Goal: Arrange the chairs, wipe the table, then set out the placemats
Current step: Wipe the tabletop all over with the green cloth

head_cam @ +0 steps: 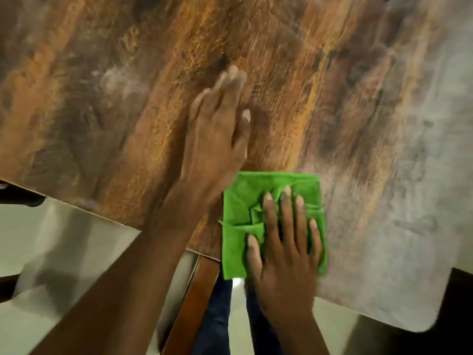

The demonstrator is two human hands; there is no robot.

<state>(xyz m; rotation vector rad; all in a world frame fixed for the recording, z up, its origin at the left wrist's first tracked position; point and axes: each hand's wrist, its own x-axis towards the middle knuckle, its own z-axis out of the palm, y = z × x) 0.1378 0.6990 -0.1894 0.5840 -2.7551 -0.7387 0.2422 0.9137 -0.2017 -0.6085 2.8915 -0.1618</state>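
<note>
The brown, wood-grain patterned tabletop [320, 85] fills most of the view, its near edge running slantwise from left down to right; a folded, bright green microfibre cloth [245, 208] lies on it just beside that near edge, slightly rumpled in the middle; the right hand [284, 242] rests flat on the cloth with its fingers straight and spread, palm down, covering the cloth's lower right part; the left hand [217, 139] lies flat on the bare tabletop just beyond the cloth, fingers straight and close together, holding nothing; below the edge a brown wooden leg [194, 303] and dark blue trousers [217, 316] show above a pale floor [64, 252]
</note>
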